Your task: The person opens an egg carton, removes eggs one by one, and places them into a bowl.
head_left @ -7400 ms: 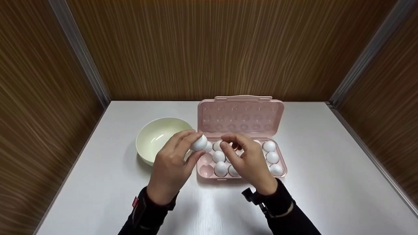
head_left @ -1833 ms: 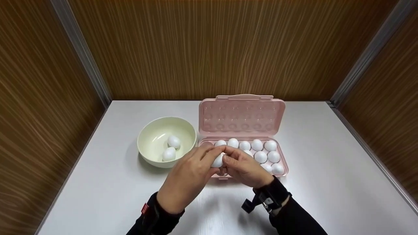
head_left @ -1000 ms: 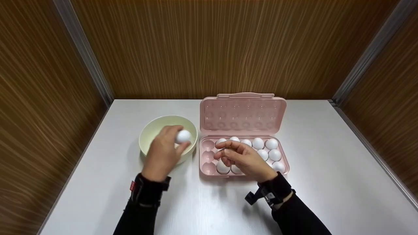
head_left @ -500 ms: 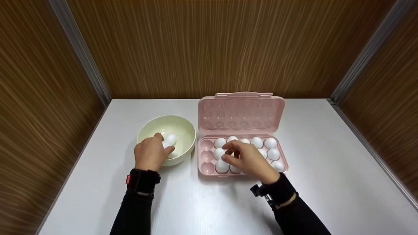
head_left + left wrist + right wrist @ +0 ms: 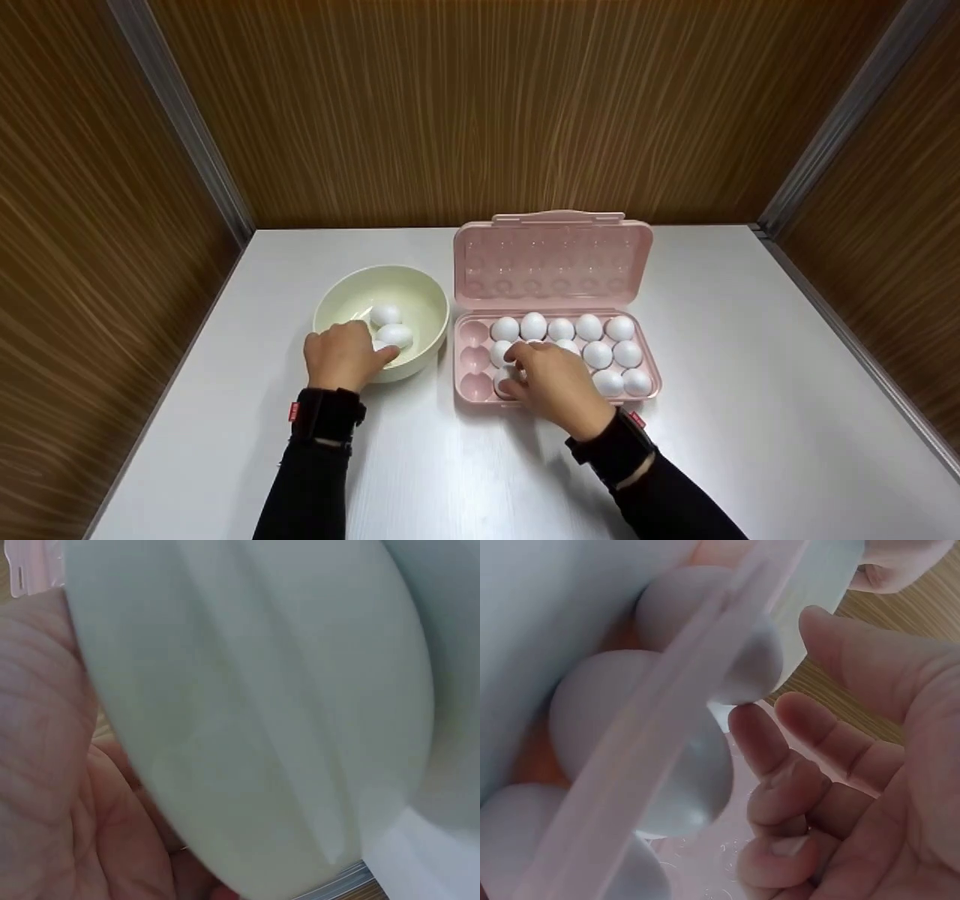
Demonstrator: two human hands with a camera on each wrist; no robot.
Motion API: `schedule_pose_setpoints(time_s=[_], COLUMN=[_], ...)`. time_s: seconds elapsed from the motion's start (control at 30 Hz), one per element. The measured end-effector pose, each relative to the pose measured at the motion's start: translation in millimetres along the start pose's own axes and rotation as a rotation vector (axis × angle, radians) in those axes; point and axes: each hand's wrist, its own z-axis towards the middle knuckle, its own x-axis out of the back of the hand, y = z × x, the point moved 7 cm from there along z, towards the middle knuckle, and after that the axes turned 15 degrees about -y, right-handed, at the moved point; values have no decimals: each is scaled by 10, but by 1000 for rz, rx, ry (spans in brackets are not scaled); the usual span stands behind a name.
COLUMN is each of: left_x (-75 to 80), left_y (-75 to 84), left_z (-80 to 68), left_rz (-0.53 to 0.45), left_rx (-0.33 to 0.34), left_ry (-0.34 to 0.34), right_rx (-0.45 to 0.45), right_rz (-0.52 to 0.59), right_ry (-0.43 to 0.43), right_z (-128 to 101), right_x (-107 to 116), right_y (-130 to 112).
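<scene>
My left hand [image 5: 341, 356] reaches over the near rim of a pale green bowl [image 5: 420, 300], thumb inside. White eggs lie in the bowl: one egg [image 5: 385, 313] at the back, another egg [image 5: 394, 335] in front of it. A third egg [image 5: 380, 346] shows partly between thumb and index finger; the bowl wall [image 5: 247, 727] hides whether they grip it. Above the pink egg carton [image 5: 474, 360], my right hand [image 5: 555, 386] has thumb and index finger apart around a front-row egg [image 5: 504, 384]. In the right wrist view, a fingertip is close to an egg [image 5: 757, 667], the thumb away from it.
The carton's lid [image 5: 555, 262] stands up at the back. Its left column of cups is bare; several eggs [image 5: 598, 354] fill others. Carton and bowl stand close side by side on the white table [image 5: 465, 480]. Wood-patterned panels [image 5: 480, 112] enclose the back and sides.
My left hand carried an egg from the carton area into the bowl; the eggs there have shifted. My right hand, earlier raised above the carton, has lowered toward the front-left egg.
</scene>
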Motion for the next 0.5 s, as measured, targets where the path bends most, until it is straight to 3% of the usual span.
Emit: schedule_pose_setpoints(time_s=[0.27, 0.5], left_x=[-59, -64], left_y=[3, -4], left_z=[29, 37], left_rz=[27, 31], left_rx=[22, 38], left_ry=[-39, -86], right_rx=[-29, -28], right_rz=[-83, -72], right_ry=[17, 27], right_z=[13, 13], right_x=[-95, -114], right_y=[5, 10])
